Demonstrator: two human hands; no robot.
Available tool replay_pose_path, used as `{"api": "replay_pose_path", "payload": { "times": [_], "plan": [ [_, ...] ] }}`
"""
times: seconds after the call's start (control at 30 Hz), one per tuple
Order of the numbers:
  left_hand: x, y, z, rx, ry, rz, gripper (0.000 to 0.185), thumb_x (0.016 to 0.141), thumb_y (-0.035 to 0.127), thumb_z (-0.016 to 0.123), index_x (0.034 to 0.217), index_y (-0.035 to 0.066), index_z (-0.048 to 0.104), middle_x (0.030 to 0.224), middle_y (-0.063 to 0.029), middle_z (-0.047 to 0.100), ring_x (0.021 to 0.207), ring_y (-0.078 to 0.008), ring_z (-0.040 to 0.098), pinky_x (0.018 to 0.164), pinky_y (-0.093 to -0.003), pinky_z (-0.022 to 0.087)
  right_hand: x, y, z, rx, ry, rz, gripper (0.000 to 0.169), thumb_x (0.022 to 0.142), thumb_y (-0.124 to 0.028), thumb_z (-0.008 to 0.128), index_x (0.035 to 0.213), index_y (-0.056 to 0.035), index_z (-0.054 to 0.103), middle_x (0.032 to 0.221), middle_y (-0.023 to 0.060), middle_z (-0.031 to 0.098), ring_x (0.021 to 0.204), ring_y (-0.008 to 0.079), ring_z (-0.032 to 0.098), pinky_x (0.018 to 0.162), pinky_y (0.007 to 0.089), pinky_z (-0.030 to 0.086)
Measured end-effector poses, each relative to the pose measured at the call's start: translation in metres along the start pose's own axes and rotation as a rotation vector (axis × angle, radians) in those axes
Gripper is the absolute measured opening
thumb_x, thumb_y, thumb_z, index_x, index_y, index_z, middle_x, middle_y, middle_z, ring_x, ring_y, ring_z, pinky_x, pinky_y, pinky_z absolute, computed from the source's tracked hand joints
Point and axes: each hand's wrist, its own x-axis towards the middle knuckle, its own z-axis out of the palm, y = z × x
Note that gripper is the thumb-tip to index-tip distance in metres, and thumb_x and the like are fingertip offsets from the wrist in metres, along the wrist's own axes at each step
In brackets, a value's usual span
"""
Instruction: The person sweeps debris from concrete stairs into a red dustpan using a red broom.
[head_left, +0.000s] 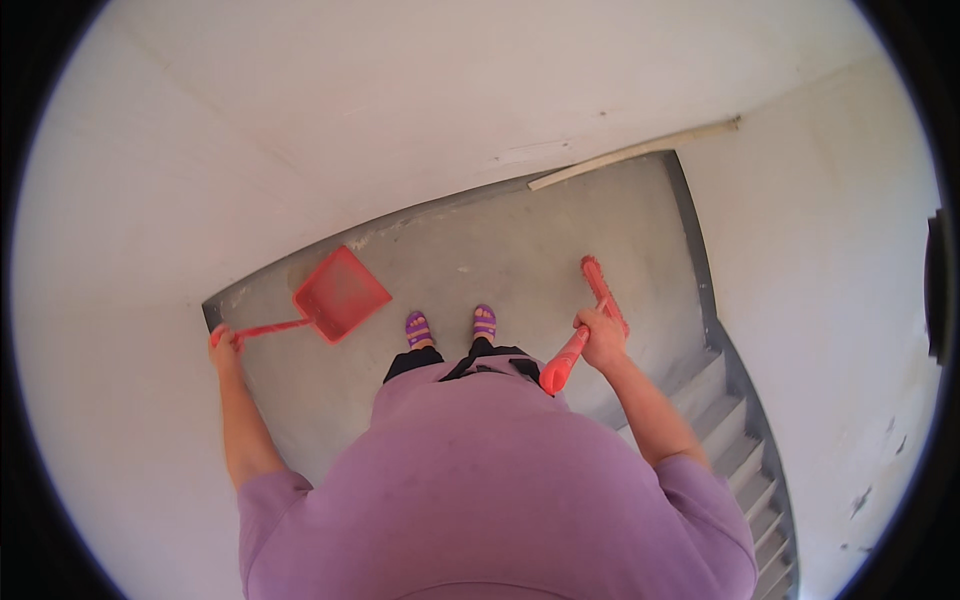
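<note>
At the left of the head view, my left hand (226, 346) is closed around the handle end of a red long-handled dustpan (343, 292). The pan lies to the left of my feet, close to the wall's dark skirting, with some dust-like marks inside it. My right hand (602, 337) grips the red handle of a broom (604, 292) in front of my right side. The thick end of that handle points back toward my waist, and the red bristle head is beyond the hand, over the grey floor. Whether the bristles touch the floor, I cannot tell.
Grey concrete floor (480, 240) lies around my purple sandals (484, 321). A long pale strip (630, 155) leans or lies along the far wall's base. Stairs (739, 450) run down or up at the lower right beside a pale wall (817, 262); their direction is unclear.
</note>
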Motion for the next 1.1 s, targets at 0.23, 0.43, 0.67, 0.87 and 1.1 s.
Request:
{"api": "replay_pose_path", "payload": {
  "times": [0.23,0.43,0.67,0.87,1.1],
  "plan": [
    [0.011,-0.022,-0.026,0.091,0.046,-0.196,0.029,0.079,0.018,0.066,0.105,0.010,0.057,0.092,-0.0063,0.060,0.079,-0.0198,0.060,0.066,-0.0343,0.049,-0.016,0.019,0.006,0.000,0.035,-0.004,0.009,0.072,-0.009,0.057,0.078,-0.0128,0.052,0.079,0.0051,0.058,0.076,0.0267,0.057,0.066,0.0380,0.038],
    [-0.030,-0.063,-0.042,1.294,0.571,0.322,0.068,0.070,0.025,0.074,0.127,0.001,0.047,0.121,-0.0122,0.054,0.098,-0.0237,0.057,0.085,-0.0341,0.045,-0.002,0.045,0.012,-0.006,0.130,0.006,0.009,0.071,-0.010,0.059,0.076,-0.0120,0.051,0.077,0.0053,0.056,0.079,0.0273,0.056,0.068,0.0383,0.038],
    [-0.361,0.086,0.285,0.565,-1.345,0.192,0.098,0.063,0.027,0.080,0.142,0.012,0.024,0.139,-0.0137,0.035,0.122,-0.0285,0.043,0.097,-0.0415,0.038,0.060,0.078,0.041,-0.015,0.280,0.026,0.009,0.071,-0.009,0.059,0.076,-0.0108,0.052,0.076,0.0066,0.055,0.081,0.0272,0.056,0.071,0.0394,0.039],
    [-0.409,0.070,0.373,0.380,-1.558,0.484,0.054,0.080,0.017,0.066,0.130,0.010,0.045,0.132,-0.0144,0.046,0.117,-0.0257,0.048,0.096,-0.0342,0.040,0.110,0.096,0.061,0.059,0.250,0.116,0.006,0.073,-0.009,0.059,0.077,-0.0111,0.055,0.082,0.0076,0.057,0.087,0.0266,0.057,0.076,0.0394,0.039],
    [-0.426,0.138,0.336,0.356,-1.304,0.682,0.020,0.081,0.009,0.062,0.100,0.002,0.061,0.110,-0.0130,0.061,0.102,-0.0256,0.057,0.087,-0.0335,0.045,0.124,0.018,0.103,0.234,0.320,-0.074,0.012,0.069,-0.010,0.061,0.081,-0.0106,0.057,0.085,0.0101,0.057,0.089,0.0281,0.056,0.076,0.0421,0.042]
  ]
}}
